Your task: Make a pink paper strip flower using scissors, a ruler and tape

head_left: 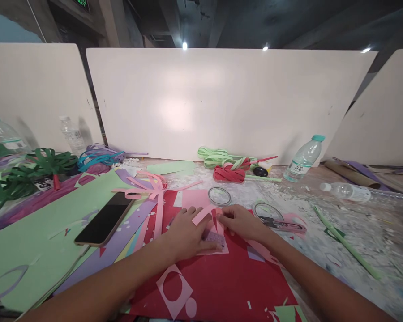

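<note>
A pink paper strip (202,214) curves over the fingers of my left hand (188,232). That hand lies spread on the paper, its thumb stretched out over a small purple patterned piece (218,238). With thumb and fingertips closed, my right hand (241,221) pinches the strip's far end. A small red piece (214,215) shows beside the pinch. Beneath both hands are a pink sheet (221,250) and a large red sheet (235,286). Near my left forearm lies a pink square with a round hole (186,285), a pink oval (191,307) by it.
To the left, a phone (105,219) rests on green paper (23,250). A pink paper bow (154,192) lies behind my left hand. Tape rolls (219,189) and scissors (282,224) lie near my right hand. A bottle (304,158) leans at the white panel (238,103).
</note>
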A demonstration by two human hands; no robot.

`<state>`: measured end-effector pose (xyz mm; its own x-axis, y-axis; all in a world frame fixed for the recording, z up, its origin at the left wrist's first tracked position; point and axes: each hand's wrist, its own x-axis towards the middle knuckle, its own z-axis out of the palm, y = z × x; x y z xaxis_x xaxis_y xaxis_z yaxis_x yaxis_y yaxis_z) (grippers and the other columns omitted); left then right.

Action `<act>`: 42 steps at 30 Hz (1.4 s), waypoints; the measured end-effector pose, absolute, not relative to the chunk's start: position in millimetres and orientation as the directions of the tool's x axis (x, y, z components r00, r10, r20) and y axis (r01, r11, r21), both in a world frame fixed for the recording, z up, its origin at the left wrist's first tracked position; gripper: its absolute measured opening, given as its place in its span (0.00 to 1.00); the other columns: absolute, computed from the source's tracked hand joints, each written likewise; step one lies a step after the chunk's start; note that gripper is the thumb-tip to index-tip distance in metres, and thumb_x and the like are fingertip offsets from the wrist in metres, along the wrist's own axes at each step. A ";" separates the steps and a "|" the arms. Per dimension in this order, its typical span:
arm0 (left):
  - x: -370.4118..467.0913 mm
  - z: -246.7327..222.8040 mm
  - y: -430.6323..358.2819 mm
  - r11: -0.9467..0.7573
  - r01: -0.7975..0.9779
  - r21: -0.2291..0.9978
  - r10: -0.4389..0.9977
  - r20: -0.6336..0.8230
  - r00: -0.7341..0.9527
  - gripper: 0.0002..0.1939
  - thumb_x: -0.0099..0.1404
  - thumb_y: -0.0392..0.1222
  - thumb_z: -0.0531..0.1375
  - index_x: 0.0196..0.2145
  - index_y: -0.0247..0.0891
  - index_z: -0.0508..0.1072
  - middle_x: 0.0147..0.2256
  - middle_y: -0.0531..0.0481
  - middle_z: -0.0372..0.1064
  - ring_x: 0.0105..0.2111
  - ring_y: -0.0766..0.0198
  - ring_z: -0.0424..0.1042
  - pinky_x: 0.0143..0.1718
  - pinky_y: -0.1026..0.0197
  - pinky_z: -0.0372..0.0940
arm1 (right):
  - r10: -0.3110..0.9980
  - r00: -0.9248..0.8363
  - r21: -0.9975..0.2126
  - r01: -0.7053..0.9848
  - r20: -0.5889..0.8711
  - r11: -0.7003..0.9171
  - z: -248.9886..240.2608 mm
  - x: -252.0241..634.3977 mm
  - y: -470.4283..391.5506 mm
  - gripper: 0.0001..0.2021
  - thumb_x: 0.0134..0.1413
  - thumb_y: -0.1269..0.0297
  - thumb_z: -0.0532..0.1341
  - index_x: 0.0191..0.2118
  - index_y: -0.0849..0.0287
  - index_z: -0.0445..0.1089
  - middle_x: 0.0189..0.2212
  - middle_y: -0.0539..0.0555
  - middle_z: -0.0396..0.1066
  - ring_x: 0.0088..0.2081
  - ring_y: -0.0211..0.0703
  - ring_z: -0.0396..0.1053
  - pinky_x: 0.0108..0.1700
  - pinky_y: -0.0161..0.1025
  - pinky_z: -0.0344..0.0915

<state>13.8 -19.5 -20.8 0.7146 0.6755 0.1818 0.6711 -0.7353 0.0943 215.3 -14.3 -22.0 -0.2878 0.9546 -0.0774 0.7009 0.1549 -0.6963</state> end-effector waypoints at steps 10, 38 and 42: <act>15.4 -5.8 -30.4 -0.796 0.595 0.112 0.603 0.059 0.795 0.12 0.65 0.46 0.52 0.40 0.44 0.74 0.34 0.49 0.70 0.30 0.58 0.69 0.30 0.58 0.59 | 0.953 -0.301 -0.707 0.682 -0.039 0.186 -20.7 214.7 -13.5 0.12 0.49 0.65 0.53 0.18 0.58 0.54 0.16 0.46 0.57 0.20 0.34 0.55 0.23 0.32 0.50; 22.1 12.9 -27.9 -0.578 0.503 0.642 0.774 0.236 0.587 0.23 0.62 0.56 0.55 0.49 0.41 0.69 0.33 0.50 0.71 0.30 0.61 0.68 0.30 0.62 0.61 | 0.874 -0.467 -0.748 0.625 -0.130 0.223 35.0 238.6 -41.9 0.17 0.56 0.59 0.53 0.19 0.59 0.60 0.16 0.48 0.59 0.20 0.35 0.54 0.24 0.34 0.52; 19.2 24.8 -15.6 -0.416 0.373 0.830 0.862 0.230 0.451 0.22 0.64 0.54 0.50 0.23 0.36 0.69 0.19 0.55 0.59 0.19 0.69 0.56 0.21 0.65 0.51 | 0.800 -0.576 -0.797 0.556 -0.167 0.234 39.8 203.5 -43.8 0.17 0.58 0.57 0.52 0.21 0.57 0.53 0.17 0.44 0.50 0.19 0.33 0.46 0.22 0.33 0.46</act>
